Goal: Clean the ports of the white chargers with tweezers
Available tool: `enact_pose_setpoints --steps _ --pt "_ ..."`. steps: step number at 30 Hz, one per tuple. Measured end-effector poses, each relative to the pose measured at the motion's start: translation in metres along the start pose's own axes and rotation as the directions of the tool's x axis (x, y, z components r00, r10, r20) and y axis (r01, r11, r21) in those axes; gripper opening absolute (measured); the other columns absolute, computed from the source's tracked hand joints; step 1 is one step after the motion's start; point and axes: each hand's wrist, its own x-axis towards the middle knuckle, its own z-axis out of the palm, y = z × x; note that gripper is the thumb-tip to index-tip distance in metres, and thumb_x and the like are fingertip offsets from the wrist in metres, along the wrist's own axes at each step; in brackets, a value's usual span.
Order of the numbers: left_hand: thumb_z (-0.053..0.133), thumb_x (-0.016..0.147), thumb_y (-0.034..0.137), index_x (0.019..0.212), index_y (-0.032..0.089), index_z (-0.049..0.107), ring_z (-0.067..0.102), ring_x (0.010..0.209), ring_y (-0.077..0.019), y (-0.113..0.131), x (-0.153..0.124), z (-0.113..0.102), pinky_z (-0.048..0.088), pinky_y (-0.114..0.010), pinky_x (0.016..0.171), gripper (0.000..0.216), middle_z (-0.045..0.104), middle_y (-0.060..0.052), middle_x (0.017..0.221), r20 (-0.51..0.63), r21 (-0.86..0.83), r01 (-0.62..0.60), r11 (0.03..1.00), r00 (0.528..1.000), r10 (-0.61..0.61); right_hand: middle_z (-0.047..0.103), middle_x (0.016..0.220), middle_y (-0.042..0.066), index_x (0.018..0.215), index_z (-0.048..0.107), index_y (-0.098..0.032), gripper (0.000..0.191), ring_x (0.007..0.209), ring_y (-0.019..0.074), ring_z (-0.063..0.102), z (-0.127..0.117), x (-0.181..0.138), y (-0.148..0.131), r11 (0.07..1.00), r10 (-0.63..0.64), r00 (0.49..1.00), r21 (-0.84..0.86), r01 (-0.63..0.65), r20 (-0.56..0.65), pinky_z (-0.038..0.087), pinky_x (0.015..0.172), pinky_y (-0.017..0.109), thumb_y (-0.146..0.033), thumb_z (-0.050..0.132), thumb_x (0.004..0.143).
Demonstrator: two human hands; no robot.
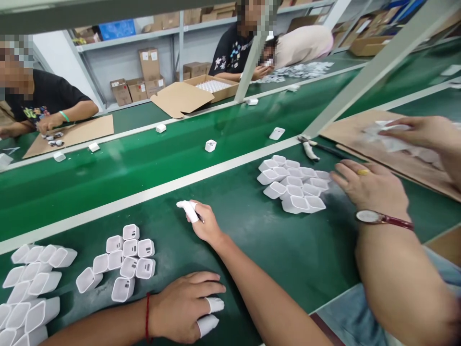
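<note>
My left hand (183, 305), with a red string at the wrist and white covers on two fingers, rests palm down on the green worktop, fingers stretched and holding nothing. Farther forward is my right hand (203, 221), its fingers closed around a thin dark tool (200, 218) that is mostly hidden. White covers are on its fingers too. Left of my hands stands a loose group of small white plastic cups (130, 248), some with a dark slot inside. More white cups (30, 288) fill the left corner.
A co-worker's hands (374, 187) reach in from the right, by another cluster of white cups (293, 182) and a cardboard sheet (345, 129). Pliers (309, 150) lie near the slanted metal post (374, 67). White pieces (211, 145) dot the green conveyor belt (137, 168). People work opposite.
</note>
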Motion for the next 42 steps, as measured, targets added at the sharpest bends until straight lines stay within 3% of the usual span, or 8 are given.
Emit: enact_pose_setpoints --steps 3,11,17,21,25,30,34,42 --pt "0.056 0.087 0.021 0.112 0.014 0.063 0.050 0.130 -0.0255 0.000 0.001 -0.002 0.049 -0.037 0.106 0.027 0.062 -0.010 0.130 0.023 -0.005 0.005 1.000 1.000 -0.005 0.049 0.060 0.001 0.060 0.045 -0.020 0.029 0.056 0.0118 0.046 0.000 0.001 0.002 1.000 0.002 1.000 -0.012 -0.002 -0.009 0.038 0.055 0.024 -0.019 0.039 0.088" --pt "0.057 0.087 0.016 0.114 0.016 0.061 0.050 0.130 -0.0249 0.005 0.006 -0.009 0.052 -0.037 0.103 0.027 0.062 -0.010 0.129 0.052 0.025 0.028 0.999 0.998 -0.029 0.051 0.063 0.005 0.064 0.052 -0.020 0.025 0.064 0.0166 0.048 -0.001 0.002 0.004 0.989 -0.050 0.998 -0.143 0.045 -0.034 0.044 0.064 0.030 -0.020 0.042 0.087" --pt "0.056 0.088 0.013 0.120 0.015 0.056 0.044 0.136 -0.0238 -0.001 0.001 -0.003 0.049 -0.037 0.107 0.031 0.058 -0.013 0.134 0.071 0.046 -0.010 0.999 0.997 0.007 0.062 0.072 0.006 0.075 0.061 -0.018 0.020 0.069 0.0182 0.056 -0.006 0.007 0.000 0.957 0.167 0.986 -0.236 -0.169 -0.028 0.048 0.069 0.029 -0.012 0.044 0.085" --pt "0.055 0.090 0.012 0.123 0.015 0.054 0.043 0.137 -0.0247 -0.008 -0.002 0.002 0.050 -0.038 0.106 0.034 0.056 -0.015 0.135 0.072 0.055 -0.047 0.997 0.996 0.043 0.065 0.080 0.009 0.074 0.060 -0.017 0.014 0.076 0.0203 0.059 -0.010 0.012 -0.003 0.938 0.201 0.978 -0.277 -0.207 -0.050 0.049 0.074 0.031 -0.016 0.050 0.083" --pt "0.055 0.089 0.010 0.123 0.016 0.053 0.045 0.135 -0.0261 -0.013 -0.003 0.006 0.051 -0.040 0.104 0.035 0.058 -0.016 0.132 0.028 0.047 -0.079 0.996 0.997 0.078 0.067 0.082 0.008 0.087 0.062 -0.016 0.022 0.071 0.0184 0.061 -0.013 0.015 -0.005 0.906 0.304 0.948 -0.279 -0.319 -0.098 0.047 0.067 0.028 -0.012 0.041 0.087" --pt "0.055 0.089 0.011 0.124 0.016 0.053 0.046 0.135 -0.0268 -0.021 -0.005 0.011 0.052 -0.040 0.103 0.035 0.059 -0.016 0.131 -0.015 0.026 -0.116 0.993 0.993 0.116 0.069 0.084 0.008 0.086 0.062 -0.016 0.012 0.073 0.0206 0.062 -0.016 0.020 -0.009 0.878 0.367 0.929 -0.315 -0.361 -0.042 0.044 0.065 0.027 -0.014 0.050 0.083" --pt "0.052 0.093 0.014 0.127 0.017 0.051 0.045 0.135 -0.0269 -0.025 -0.007 0.015 0.052 -0.042 0.102 0.034 0.058 -0.016 0.133 -0.003 0.025 -0.117 0.993 0.993 0.117 0.069 0.081 0.008 0.090 0.061 -0.015 0.016 0.069 0.0199 0.062 -0.023 0.026 -0.012 0.856 0.420 0.907 -0.315 -0.411 -0.041 0.040 0.058 0.026 -0.015 0.046 0.086" --pt "0.052 0.092 0.014 0.126 0.019 0.054 0.047 0.133 -0.0259 -0.021 -0.003 0.007 0.053 -0.042 0.101 0.034 0.058 -0.013 0.133 0.036 0.105 -0.094 0.990 0.995 0.091 0.069 0.085 0.010 0.089 0.061 -0.014 0.013 0.074 0.0221 0.062 -0.025 0.027 -0.015 0.876 0.413 0.910 -0.285 -0.389 0.027 0.039 0.063 0.028 -0.013 0.050 0.081"
